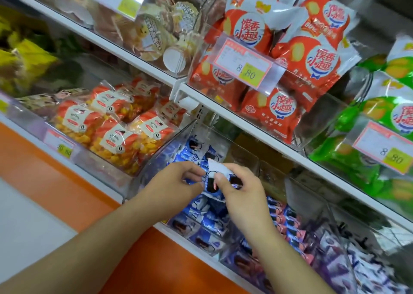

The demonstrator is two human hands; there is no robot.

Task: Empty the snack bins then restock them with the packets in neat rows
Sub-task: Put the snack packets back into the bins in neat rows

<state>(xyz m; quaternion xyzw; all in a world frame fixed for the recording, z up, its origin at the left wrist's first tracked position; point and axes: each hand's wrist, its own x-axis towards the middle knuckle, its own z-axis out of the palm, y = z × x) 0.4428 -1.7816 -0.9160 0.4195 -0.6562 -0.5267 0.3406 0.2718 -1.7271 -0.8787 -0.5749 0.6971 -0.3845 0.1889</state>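
Note:
Both my hands are over a clear plastic bin (pixel 156 159) on the lower shelf that holds several small blue snack packets (pixel 201 213). My left hand (pixel 176 182) and my right hand (pixel 239 188) each pinch one side of a single blue-and-white packet (pixel 212 177), held upright just above the packets lying in the bin. More blue packets show behind it at the bin's back (pixel 196 146). A neighbouring bin to the right holds pink and blue packets (pixel 290 226).
Left of the blue bin stands a bin of orange-and-yellow bags (pixel 111 133). The upper shelf carries orange bags (pixel 290 70) with an 8.80 price tag (pixel 243 66), green bags (pixel 384 119) and round pastries (pixel 156 32). An orange ledge (pixel 67 193) runs below the shelf.

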